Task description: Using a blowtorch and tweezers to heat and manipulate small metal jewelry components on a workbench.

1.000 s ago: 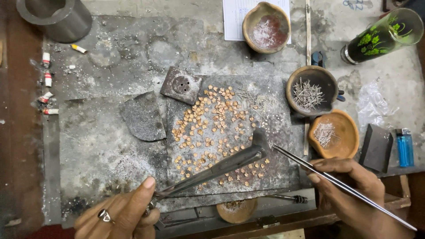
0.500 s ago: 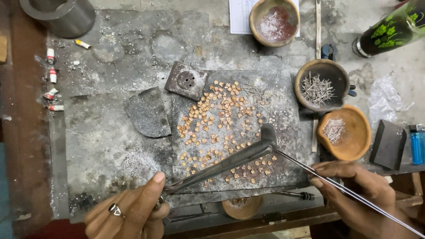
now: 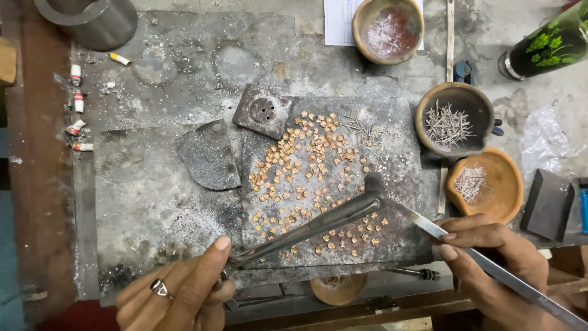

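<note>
Copper bits (image 3: 309,178) look tiny, light, easily scattered. Left hand (image 3: 184,288) pinches the torch pipe (image 3: 318,224) near its end, right hand (image 3: 490,257) closed on slim tweezers (image 3: 429,225) — grip gently.

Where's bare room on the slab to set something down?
Bare patch: grey slab left of the curved stone fragment, above the left hand. Also behind the square perforated block. Crowded: the centre, strewn with small copper pieces, and the clay bowls at right.
</note>
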